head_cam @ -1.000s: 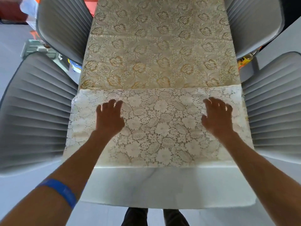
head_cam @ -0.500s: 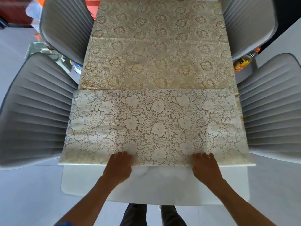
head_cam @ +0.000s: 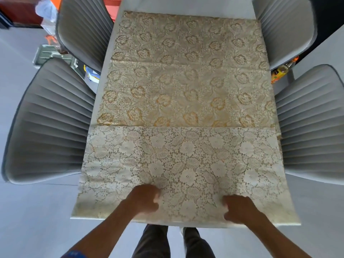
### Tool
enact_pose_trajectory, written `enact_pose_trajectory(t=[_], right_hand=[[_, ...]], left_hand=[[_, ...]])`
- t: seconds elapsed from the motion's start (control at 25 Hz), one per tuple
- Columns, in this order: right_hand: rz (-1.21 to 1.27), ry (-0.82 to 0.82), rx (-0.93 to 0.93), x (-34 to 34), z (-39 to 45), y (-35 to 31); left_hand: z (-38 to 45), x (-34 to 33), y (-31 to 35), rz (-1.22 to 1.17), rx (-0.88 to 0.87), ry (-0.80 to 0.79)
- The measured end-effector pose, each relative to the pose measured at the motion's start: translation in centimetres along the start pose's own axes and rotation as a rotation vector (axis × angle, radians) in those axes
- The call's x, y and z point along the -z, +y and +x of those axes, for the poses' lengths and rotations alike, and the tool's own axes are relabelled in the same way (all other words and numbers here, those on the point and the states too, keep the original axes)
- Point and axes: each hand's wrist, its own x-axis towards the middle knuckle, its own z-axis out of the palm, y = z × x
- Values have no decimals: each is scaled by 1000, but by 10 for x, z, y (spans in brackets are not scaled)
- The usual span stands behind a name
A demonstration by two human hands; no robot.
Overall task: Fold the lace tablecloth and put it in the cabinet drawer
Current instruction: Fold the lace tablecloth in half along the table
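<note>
L hand (head_cam: 144, 200) grips the near edge of the lace tablecloth (head_cam: 186, 161): fingers curled, thumb side tucked into the fabric, a small bunch of lace pinched at its inner side. R hand (head_cam: 240, 208) does the same just across from it, fingers curled round a gathered bit of cloth, knuckles up. Both hands sit side by side w/ a strip of lace between them, apart, not touching each other.

Cloth lies flat on the table (head_cam: 186, 5), reaching from under both hands out ahead to the far end. Part right ahead of the hands is the pale white lace layer, folded over; its far edge runs straight across, well ahead of the fingers. Beyond that edge the gold-tinted floral face shows, w/ one crease line further out. Near edge of cloth lines up w/ the table's near edge, just behind the hands.

Grey ribbed chair (head_cam: 50, 120) to the left of L hand, another (head_cam: 312, 123) to the right of R hand; two more chairs (head_cam: 83, 28) (head_cam: 286, 27) further ahead on each side. Person's dark trousers (head_cam: 154, 241) below, between the forearms. Blue wristband (head_cam: 74, 255) on L forearm at the bottom edge, partly cut off.
</note>
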Motion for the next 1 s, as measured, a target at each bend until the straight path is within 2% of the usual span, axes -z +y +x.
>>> enact_pose_trajectory(t=[0.04, 0.12, 0.2, 0.24, 0.32, 0.4, 0.56, 0.68, 0.76, 0.84, 1.0], right_hand=[[102, 17, 27, 23, 15, -1], [220, 252, 40, 70, 54, -1], [234, 484, 14, 111, 92, 7], [211, 527, -7, 127, 110, 14], [132, 481, -56, 141, 138, 30], [181, 398, -64, 142, 153, 45], [292, 467, -21, 128, 149, 61], [81, 496, 30, 130, 147, 68], [20, 478, 83, 134, 150, 79], [125, 410, 130, 137, 153, 84], [163, 387, 157, 144, 156, 88]], left_hand=[[13, 19, -10, -97, 41, 98], [43, 62, -30, -184, 130, 314], [69, 102, -46, -111, 169, 437], [82, 116, -53, -14, 169, 449], [97, 131, -66, 135, 156, 407], [101, 133, -74, 184, 145, 407], [98, 127, -75, 226, 175, 462], [98, 136, -70, 296, 235, 413], [100, 140, -70, 250, 238, 387], [99, 141, -74, 175, 213, 360], [96, 138, -69, 94, 151, 430]])
